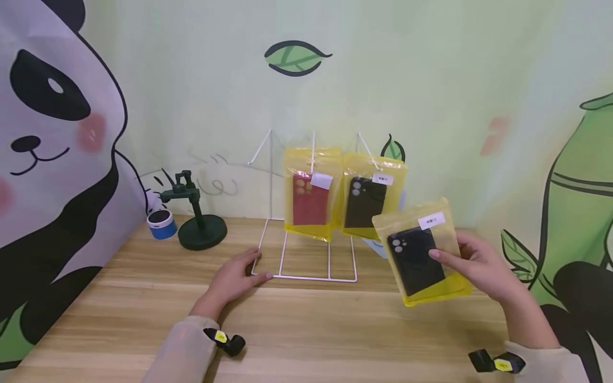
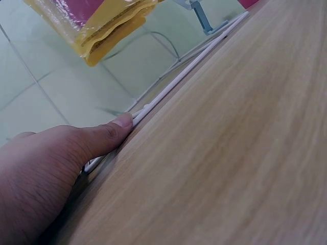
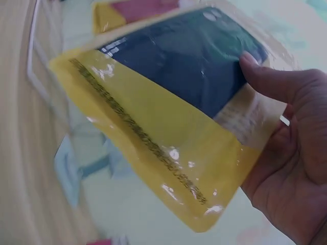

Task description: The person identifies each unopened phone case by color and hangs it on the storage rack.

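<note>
My right hand grips a yellow-edged clear pouch by its right side, thumb across the front. Inside shows a black phone case with camera holes, and a white label is stuck near the top. On a white wire display rack, a pouch with a red phone case hangs from the middle hook and one with a black phone case from the right hook. The left hook is bare. My left hand holds the rack's front left corner, its thumb along the front wire.
Left of the rack are a dark green stand with a round base and a small blue-and-white cylinder. A light blue object sits partly hidden behind the right pouches. A printed wall rises directly behind the wooden table.
</note>
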`<state>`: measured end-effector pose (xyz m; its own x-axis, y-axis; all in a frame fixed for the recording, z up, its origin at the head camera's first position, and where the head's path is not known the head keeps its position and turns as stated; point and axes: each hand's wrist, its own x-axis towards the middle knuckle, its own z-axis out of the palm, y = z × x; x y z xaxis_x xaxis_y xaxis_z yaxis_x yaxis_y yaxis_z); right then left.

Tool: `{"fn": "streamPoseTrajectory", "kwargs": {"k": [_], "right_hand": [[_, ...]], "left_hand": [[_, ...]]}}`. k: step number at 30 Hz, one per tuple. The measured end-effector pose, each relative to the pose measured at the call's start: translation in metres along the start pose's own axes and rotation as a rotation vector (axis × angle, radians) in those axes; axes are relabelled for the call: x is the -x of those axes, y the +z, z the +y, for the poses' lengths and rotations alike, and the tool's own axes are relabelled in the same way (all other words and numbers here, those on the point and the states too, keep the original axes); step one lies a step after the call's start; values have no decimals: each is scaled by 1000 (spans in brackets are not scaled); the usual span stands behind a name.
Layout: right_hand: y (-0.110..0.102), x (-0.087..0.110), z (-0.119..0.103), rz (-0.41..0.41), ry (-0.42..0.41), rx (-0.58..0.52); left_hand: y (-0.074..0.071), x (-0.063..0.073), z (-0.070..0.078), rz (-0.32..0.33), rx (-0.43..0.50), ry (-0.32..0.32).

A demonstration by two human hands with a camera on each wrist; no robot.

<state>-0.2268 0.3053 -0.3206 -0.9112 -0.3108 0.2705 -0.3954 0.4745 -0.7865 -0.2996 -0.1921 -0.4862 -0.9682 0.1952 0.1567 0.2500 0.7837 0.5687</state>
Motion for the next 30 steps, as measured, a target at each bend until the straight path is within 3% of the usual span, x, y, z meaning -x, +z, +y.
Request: {"fn": "streamPoseTrajectory", "kwargs": {"k": [6, 11, 15, 19, 25, 30], "right_hand": [[21, -21, -42, 102, -65, -50], [39, -42, -80, 232, -162, -186], [48, -51, -96, 303, -223, -305], [46, -54, -91, 293, -192, -300], [27, -51, -62, 112, -38, -182], [18, -50, -45, 82, 1, -205]], "left_hand": [[0, 1, -4, 6, 0, -10], [-1, 0, -5, 32, 5, 10], [2, -1, -4, 25, 6, 29], [6, -2, -2, 17, 17, 24], [3, -1, -2, 28, 19, 13], [4, 0, -4, 15, 4, 9]]}}
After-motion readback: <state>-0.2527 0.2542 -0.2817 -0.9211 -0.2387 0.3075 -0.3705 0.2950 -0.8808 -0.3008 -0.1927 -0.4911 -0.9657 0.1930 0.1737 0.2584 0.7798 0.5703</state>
